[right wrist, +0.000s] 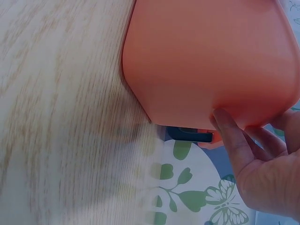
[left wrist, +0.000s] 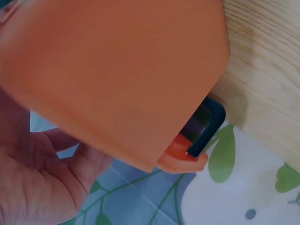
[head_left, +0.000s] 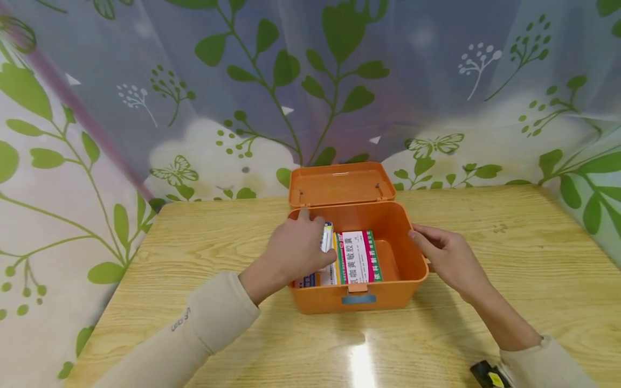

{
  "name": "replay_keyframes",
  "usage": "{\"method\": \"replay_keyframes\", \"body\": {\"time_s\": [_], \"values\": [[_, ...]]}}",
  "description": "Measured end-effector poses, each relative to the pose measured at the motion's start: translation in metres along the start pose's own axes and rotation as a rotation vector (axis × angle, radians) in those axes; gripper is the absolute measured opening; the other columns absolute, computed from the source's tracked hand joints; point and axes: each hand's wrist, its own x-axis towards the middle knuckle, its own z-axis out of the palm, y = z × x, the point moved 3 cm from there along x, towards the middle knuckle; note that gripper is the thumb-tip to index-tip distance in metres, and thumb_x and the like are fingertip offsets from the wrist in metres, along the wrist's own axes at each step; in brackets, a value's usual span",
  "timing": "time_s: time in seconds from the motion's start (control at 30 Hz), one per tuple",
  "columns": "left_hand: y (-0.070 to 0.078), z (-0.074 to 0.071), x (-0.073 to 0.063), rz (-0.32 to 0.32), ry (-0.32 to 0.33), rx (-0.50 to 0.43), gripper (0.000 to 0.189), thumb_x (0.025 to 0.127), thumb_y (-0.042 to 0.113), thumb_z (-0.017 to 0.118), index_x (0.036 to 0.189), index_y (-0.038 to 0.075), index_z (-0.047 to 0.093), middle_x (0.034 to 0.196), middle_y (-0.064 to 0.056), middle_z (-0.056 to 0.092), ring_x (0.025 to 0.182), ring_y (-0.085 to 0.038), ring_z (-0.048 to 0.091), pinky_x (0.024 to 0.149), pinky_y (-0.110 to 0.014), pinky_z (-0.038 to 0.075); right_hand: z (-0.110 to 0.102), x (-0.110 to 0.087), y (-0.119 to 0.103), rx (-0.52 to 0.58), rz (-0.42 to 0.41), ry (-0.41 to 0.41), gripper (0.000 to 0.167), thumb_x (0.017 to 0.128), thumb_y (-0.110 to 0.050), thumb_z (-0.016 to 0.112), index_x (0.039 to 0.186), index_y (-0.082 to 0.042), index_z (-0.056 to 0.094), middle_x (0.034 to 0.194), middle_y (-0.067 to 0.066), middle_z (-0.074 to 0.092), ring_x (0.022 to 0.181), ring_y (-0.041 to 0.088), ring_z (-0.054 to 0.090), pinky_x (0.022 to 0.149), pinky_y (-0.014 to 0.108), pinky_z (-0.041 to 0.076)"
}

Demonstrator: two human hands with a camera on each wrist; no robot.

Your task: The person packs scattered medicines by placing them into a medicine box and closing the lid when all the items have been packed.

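An orange plastic case [head_left: 359, 299] stands on the table with its lid [head_left: 342, 184] swung back. My left hand [head_left: 296, 245] reaches over the left side of the case and holds a white medicine box [head_left: 327, 237] with blue and yellow print between thumb and fingers; the hand hides part of it. Right of it lies a white, pink and green medicine box [head_left: 359, 257] with Chinese print. My right hand [head_left: 451, 256] grips the right wall of the case, thumb at the rim and fingers outside. In the left wrist view, the case wall hides the left fingertips.
The case sits on a wood-grain table [head_left: 218, 237], close to a leaf-patterned cloth [head_left: 262, 108] behind. A blue-grey latch [head_left: 358, 299] is on the case front. A black and yellow device [head_left: 490, 374] shows at the right sleeve.
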Motion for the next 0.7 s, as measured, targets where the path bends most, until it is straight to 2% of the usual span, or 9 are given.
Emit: {"method": "replay_keyframes", "body": {"time_s": [0.2, 0.3, 0.43, 0.5, 0.6, 0.7], "values": [[0.009, 0.012, 0.008, -0.037, -0.135, 0.069, 0.042, 0.082, 0.043, 0.067, 0.095, 0.004, 0.063, 0.080, -0.008, 0.052, 0.060, -0.017, 0.051, 0.049, -0.028, 0.049, 0.000, -0.001, -0.001, -0.016, 0.010, 0.004, 0.062, 0.098, -0.046, 0.049, 0.142, -0.002, 0.045, 0.135, 0.020, 0.051, 0.111, 0.035, 0.057, 0.071, 0.030, 0.057], [0.012, 0.016, 0.010, -0.038, -0.181, 0.084, 0.035, 0.083, 0.041, 0.067, 0.084, 0.006, 0.063, 0.073, -0.005, 0.053, 0.061, -0.017, 0.052, 0.046, -0.026, 0.046, -0.001, -0.001, -0.002, -0.013, 0.014, 0.004, 0.062, 0.098, -0.046, 0.049, 0.142, -0.002, 0.045, 0.135, 0.020, 0.050, 0.111, 0.036, 0.057, 0.072, 0.031, 0.057], [0.013, 0.021, 0.010, -0.031, -0.207, 0.081, 0.034, 0.086, 0.037, 0.064, 0.065, 0.011, 0.058, 0.063, -0.002, 0.053, 0.056, -0.015, 0.052, 0.040, -0.025, 0.043, 0.000, -0.001, -0.002, -0.008, 0.015, 0.001, 0.062, 0.098, -0.046, 0.049, 0.142, -0.002, 0.045, 0.136, 0.020, 0.050, 0.113, 0.036, 0.056, 0.072, 0.031, 0.057], [0.014, 0.023, 0.010, -0.015, -0.213, 0.091, 0.035, 0.087, 0.036, 0.062, 0.062, 0.012, 0.056, 0.061, -0.001, 0.051, 0.055, -0.015, 0.052, 0.041, -0.026, 0.043, 0.000, -0.001, -0.002, -0.013, 0.012, 0.002, 0.062, 0.098, -0.046, 0.048, 0.142, -0.002, 0.045, 0.136, 0.020, 0.050, 0.113, 0.036, 0.056, 0.072, 0.030, 0.057], [0.016, 0.025, 0.009, 0.024, -0.211, 0.146, 0.035, 0.089, 0.034, 0.059, 0.061, 0.012, 0.056, 0.061, 0.000, 0.052, 0.056, -0.016, 0.052, 0.043, -0.028, 0.045, 0.000, -0.001, -0.002, -0.016, 0.008, 0.003, 0.062, 0.098, -0.046, 0.048, 0.142, -0.002, 0.045, 0.136, 0.020, 0.050, 0.113, 0.035, 0.056, 0.072, 0.030, 0.057], [0.018, 0.026, 0.009, 0.031, -0.214, 0.207, 0.035, 0.090, 0.035, 0.057, 0.066, 0.010, 0.061, 0.064, -0.002, 0.054, 0.062, -0.020, 0.053, 0.048, -0.031, 0.047, 0.000, 0.000, -0.001, -0.013, 0.008, 0.005, 0.061, 0.098, -0.045, 0.048, 0.142, -0.003, 0.044, 0.136, 0.020, 0.050, 0.112, 0.035, 0.056, 0.071, 0.030, 0.057]]}}
